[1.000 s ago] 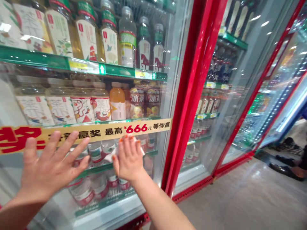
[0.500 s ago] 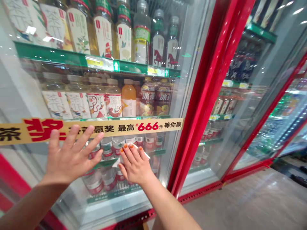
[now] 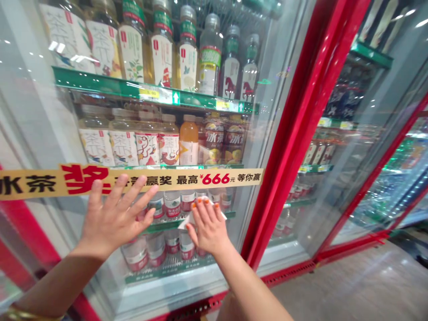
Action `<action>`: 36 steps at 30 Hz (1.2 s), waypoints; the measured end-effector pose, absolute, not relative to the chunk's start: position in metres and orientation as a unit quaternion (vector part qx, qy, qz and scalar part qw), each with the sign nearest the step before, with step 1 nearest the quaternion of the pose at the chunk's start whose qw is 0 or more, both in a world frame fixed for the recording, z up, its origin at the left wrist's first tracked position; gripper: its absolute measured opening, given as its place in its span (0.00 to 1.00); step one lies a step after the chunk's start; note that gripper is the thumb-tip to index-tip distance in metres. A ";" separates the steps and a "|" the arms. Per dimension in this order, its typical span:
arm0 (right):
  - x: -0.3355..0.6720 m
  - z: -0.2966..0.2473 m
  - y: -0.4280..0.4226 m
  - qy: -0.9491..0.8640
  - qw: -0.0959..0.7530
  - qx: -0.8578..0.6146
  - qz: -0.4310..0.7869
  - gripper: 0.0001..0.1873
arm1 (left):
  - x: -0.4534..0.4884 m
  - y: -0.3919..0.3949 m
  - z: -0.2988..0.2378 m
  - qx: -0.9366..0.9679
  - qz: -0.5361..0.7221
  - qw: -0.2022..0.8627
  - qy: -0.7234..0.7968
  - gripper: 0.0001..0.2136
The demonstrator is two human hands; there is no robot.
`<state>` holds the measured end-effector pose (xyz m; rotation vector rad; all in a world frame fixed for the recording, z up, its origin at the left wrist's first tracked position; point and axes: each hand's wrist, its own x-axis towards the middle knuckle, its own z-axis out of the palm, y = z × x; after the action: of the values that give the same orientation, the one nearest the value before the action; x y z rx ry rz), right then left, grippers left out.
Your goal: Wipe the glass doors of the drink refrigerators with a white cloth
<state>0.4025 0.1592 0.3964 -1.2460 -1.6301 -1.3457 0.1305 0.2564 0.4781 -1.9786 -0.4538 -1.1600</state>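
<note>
My left hand [image 3: 112, 218] is open, fingers spread, at the glass door [image 3: 72, 147] of a drinks cooler. Its fingertips overlap the yellow strip [image 3: 187, 179] with red and black lettering that runs across the glass. To its right, my right hand [image 3: 210, 225] lies palm-down over a white tissue [image 3: 185, 223], pressing it to the glass just below the strip. Edges of the tissue stick out around the fingers; the rest is hidden under the palm. Behind the glass stand rows of bottled drinks [image 3: 163, 58].
A red door frame [image 3: 284, 138] borders the glass on the right. Beyond it stands another cooler door [image 3: 301, 196] with bottles inside. Grey floor [image 3: 354, 281] shows at the lower right. Green shelf edges [image 3: 117, 89] cross the cooler's inside.
My right hand has slid to the right along the glass with the tissue. The left hand stays at about the same spot on the strip. The whole view has shifted slightly.
</note>
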 end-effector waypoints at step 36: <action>0.372 0.420 0.172 -0.627 0.342 -0.547 -0.437 0.48 | 0.130 0.254 0.479 -0.778 -0.456 0.389 -0.186 0.45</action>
<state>0.3723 0.1718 0.4198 -1.4212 -1.6296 -1.1366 0.1302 0.2541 0.4794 -1.9786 -0.4741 -1.1596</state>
